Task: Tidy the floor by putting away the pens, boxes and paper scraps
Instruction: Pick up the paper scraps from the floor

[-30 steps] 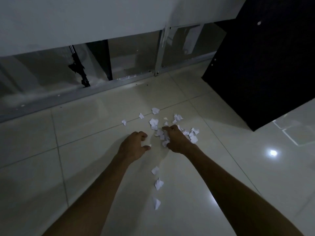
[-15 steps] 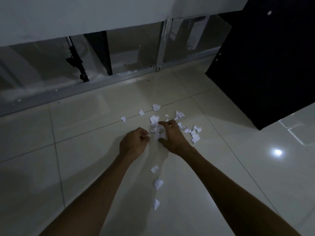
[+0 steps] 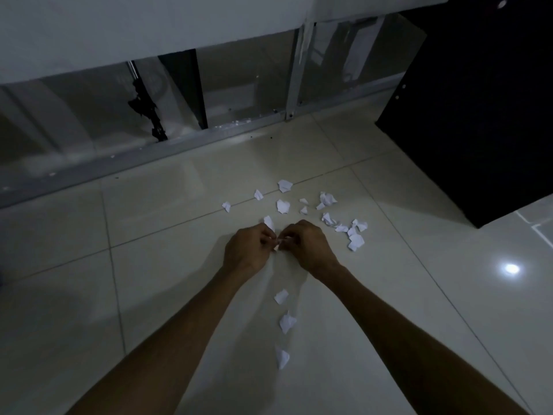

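Note:
Several crumpled white paper scraps lie scattered on the pale tiled floor. My left hand and my right hand meet just above the floor, fingers curled. Both pinch small white scraps between them, and a bit of paper pokes out above the left hand's fingers. More scraps lie beyond the hands and to their right. Three further scraps trail toward me between my forearms. No pens or boxes are visible.
A large black panel stands on the right, reaching the floor. A glass partition with a metal bottom rail runs along the far side. A bright light reflection shines on the tiles at right.
My right hand lifted from the scrap pile and came left to meet my left hand. The scraps that lay under it are now held between both hands.

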